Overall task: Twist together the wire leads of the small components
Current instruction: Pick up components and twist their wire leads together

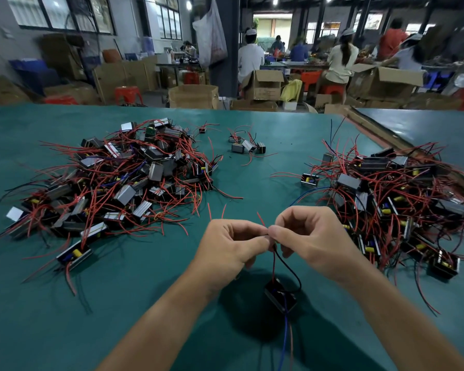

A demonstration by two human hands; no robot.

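Observation:
A small black component (280,295) hangs just above the green table (134,303) by its red and black leads (279,257). My left hand (229,246) and my right hand (310,236) meet fingertip to fingertip over it and pinch the upper ends of those leads between thumb and fingers. A short red wire end (261,219) sticks up between the two hands. A blue lead (284,341) and a red one trail down from the component toward me.
A large pile of components with red leads (118,178) lies at the left, another pile (394,199) at the right. A few loose components (245,145) sit at the far middle. Cardboard boxes, red stools and seated people fill the room behind the table.

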